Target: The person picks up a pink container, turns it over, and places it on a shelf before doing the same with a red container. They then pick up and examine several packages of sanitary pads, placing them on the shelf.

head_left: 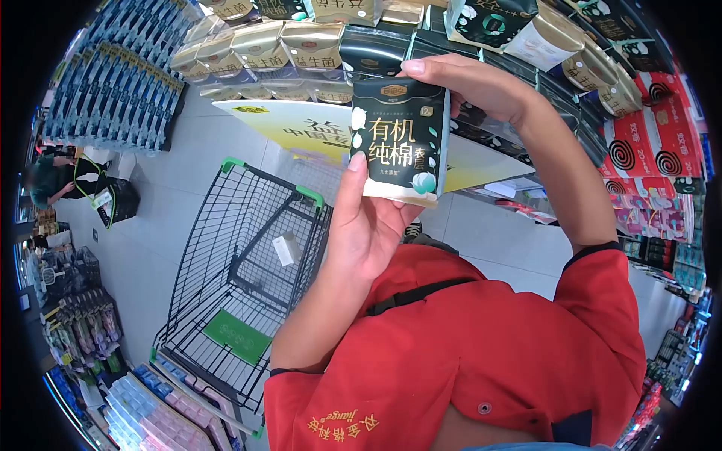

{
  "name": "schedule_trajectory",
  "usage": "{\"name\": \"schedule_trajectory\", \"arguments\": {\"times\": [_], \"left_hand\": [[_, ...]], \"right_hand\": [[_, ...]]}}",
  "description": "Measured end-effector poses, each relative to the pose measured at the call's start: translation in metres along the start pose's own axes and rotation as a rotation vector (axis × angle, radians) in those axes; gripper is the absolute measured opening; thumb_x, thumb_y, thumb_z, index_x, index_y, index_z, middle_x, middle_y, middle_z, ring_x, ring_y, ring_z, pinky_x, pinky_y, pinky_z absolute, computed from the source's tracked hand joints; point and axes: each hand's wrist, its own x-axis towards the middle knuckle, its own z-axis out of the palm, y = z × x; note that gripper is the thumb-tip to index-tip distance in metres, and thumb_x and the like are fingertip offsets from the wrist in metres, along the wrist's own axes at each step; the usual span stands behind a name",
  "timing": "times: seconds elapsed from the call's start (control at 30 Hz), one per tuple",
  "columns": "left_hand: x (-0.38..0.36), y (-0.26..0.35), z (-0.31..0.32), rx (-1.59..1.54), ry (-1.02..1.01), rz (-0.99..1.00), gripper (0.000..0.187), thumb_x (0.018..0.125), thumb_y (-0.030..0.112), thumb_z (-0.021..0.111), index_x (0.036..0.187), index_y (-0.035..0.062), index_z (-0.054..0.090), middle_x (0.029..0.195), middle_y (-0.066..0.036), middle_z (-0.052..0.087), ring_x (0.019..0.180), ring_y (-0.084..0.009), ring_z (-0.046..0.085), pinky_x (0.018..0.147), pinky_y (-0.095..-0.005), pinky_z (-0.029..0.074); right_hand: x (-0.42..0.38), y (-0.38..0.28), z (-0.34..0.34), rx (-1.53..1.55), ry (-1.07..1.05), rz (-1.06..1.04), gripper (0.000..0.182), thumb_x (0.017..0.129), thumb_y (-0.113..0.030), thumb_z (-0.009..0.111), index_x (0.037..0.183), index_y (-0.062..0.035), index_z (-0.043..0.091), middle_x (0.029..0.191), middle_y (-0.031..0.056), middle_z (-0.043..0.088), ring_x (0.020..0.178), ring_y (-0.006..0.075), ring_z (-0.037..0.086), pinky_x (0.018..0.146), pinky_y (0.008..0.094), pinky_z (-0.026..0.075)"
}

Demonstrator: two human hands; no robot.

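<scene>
A dark green package (395,143) with white and gold print and a pale bottom edge stands upright in front of my chest. My left hand (368,229) grips it from below, the thumb on its lower left front. At its top right corner is my right hand (470,84), thumb along the top edge and fingers behind, mostly hidden. Behind the package, gold packs (312,46) and dark packs (374,51) are lined up in rows on a display.
A black wire shopping cart (252,259) with green corners holds a small white box (286,248), left of my left arm. A yellow and white sign board (282,129) fronts the display. A person (51,180) with a black basket (120,201) is at far left. Red packs (654,143) hang at right.
</scene>
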Motion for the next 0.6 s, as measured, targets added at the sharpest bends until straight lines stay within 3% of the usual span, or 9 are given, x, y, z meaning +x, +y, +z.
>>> {"name": "schedule_trajectory", "arguments": {"times": [0.37,0.47,0.57,0.6], "left_hand": [[-0.002,0.002,-0.001,0.018,-0.019,0.008,0.052,0.1,0.043,0.043,0.138,0.0068,0.039,0.131,-0.013,0.056,0.116,-0.0254,0.059,0.096,-0.0431,0.05],[-0.005,-0.004,0.0,0.235,-0.003,0.062,0.053,0.099,0.042,0.046,0.137,0.0061,0.04,0.13,-0.012,0.056,0.117,-0.0246,0.058,0.101,-0.044,0.047],[-0.01,-0.009,0.002,0.317,0.037,0.061,0.056,0.096,0.036,0.054,0.139,0.0076,0.034,0.13,-0.011,0.054,0.119,-0.024,0.055,0.103,-0.0429,0.044],[-0.011,-0.009,0.004,0.36,0.062,0.075,0.057,0.095,0.035,0.056,0.14,0.0083,0.032,0.13,-0.011,0.053,0.12,-0.024,0.055,0.102,-0.0422,0.044]], "right_hand": [[0.002,0.0,0.002,0.036,-0.032,0.012,0.07,0.084,-0.066,0.053,0.121,-0.0077,0.064,0.108,0.0042,0.064,0.088,0.0109,0.057,0.061,0.024,0.045],[0.007,0.007,0.004,0.112,-0.028,0.001,0.062,0.087,-0.058,0.055,0.118,-0.0053,0.065,0.106,0.0049,0.065,0.089,0.0098,0.059,0.067,0.0231,0.048],[0.009,0.01,0.011,0.343,0.015,-0.194,0.045,0.094,-0.04,0.052,0.111,0.0008,0.064,0.099,0.0071,0.067,0.089,0.0098,0.063,0.079,0.0236,0.051],[0.009,0.009,0.013,0.344,0.014,-0.192,0.045,0.094,-0.04,0.052,0.111,0.0008,0.064,0.099,0.0071,0.067,0.089,0.0098,0.063,0.079,0.0236,0.051]]}}
